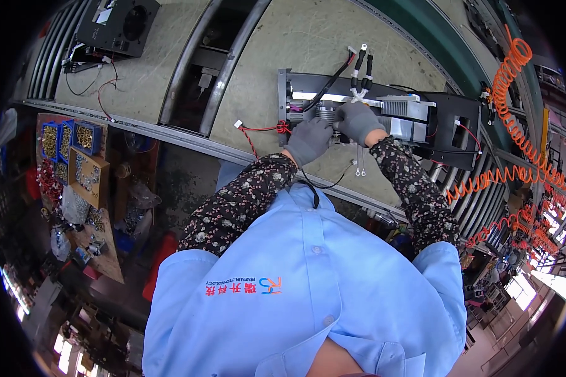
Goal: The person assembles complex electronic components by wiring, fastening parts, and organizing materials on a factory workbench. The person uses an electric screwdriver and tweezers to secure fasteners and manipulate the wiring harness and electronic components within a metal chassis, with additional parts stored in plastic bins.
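A long black metal chassis [454, 119] with silver heat sinks [409, 108] inside lies on the worktop in front of me. My left hand [310, 139], in a grey glove, is at the near edge of its left part, fingers bent inward. My right hand [358, 122], gloved alike, reaches in beside it with curled fingers. Both look closed, but what they pinch between them is hidden. Thick cables with ring lugs [362, 63] stick out beyond the far side. Red wires with a white connector [238, 124] trail left from the chassis, and small ring terminals [360, 171] hang at the near side.
A black housing with a fan [134, 24] stands on the worktop [151, 69] at far left. Metal rollers [223, 69] cross between worktop sections. Blue bins of screws [85, 138] and a cardboard box [88, 177] sit lower left. Orange coiled hoses [506, 100] hang at right.
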Motion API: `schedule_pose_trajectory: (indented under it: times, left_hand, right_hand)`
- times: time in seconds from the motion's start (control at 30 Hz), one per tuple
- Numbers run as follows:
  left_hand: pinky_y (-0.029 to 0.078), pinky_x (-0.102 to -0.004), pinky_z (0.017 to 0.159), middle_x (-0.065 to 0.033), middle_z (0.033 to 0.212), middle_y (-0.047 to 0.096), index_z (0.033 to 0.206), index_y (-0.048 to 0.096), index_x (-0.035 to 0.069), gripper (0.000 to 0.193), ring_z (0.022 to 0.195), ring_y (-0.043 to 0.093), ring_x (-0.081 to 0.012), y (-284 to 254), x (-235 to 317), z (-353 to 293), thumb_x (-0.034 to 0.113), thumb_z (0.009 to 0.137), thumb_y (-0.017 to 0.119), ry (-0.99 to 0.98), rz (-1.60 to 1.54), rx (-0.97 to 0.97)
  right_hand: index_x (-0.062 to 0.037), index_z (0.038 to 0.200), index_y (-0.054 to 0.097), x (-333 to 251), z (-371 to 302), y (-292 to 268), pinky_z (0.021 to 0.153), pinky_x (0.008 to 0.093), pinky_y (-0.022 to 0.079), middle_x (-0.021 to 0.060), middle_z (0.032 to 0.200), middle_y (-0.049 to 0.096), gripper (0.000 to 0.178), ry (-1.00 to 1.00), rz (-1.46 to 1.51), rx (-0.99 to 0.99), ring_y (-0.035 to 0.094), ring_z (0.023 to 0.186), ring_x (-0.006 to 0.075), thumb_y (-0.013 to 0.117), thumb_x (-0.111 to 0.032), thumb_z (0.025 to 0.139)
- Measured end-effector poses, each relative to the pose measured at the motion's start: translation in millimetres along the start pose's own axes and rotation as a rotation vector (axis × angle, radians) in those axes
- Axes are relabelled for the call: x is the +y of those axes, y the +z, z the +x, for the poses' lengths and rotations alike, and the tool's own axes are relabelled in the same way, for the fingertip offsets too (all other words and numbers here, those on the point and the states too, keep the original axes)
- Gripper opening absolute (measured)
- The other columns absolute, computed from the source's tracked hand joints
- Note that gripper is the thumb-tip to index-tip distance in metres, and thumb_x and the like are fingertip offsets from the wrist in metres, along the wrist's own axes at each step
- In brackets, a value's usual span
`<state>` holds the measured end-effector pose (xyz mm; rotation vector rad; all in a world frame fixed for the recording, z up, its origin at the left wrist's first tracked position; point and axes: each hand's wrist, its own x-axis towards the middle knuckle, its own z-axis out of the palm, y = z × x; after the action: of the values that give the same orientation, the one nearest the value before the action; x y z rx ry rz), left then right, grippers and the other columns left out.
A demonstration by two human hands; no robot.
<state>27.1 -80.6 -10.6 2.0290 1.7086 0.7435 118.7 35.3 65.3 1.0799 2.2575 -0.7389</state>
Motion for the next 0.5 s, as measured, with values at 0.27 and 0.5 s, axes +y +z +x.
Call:
schedule_pose_trajectory:
  times: [0.27,0.5]
  left_hand:
    - [0.045,-0.0332,0.055,-0.0045,0.072,0.05,0.074,0.055,0.009,0.019,0.072,0.053,-0.0208,-1.5,-2.1,-0.3,0.019,0.06,0.062,0.039,0.008,0.058]
    - [0.045,-0.0334,0.053,-0.0043,0.071,0.05,0.073,0.055,0.009,0.02,0.071,0.053,-0.0204,0.0,-2.4,-1.7,0.022,0.06,0.063,0.024,0.011,0.084]
  right_hand:
    - [-0.0064,0.084,0.062,16.2,11.6,2.6,0.072,0.0359,0.045,0.0154,0.08,0.06,0.028,-0.118,0.066,-0.066,0.058,0.078,0.029,0.062,-0.024,0.062]
    - [-0.0099,0.081,0.063,-14.6,3.7,-5.7,0.07,0.0355,0.046,0.0128,0.086,0.06,0.024,0.102,-0.244,-0.033,0.058,0.078,0.0275,0.061,-0.028,0.065]
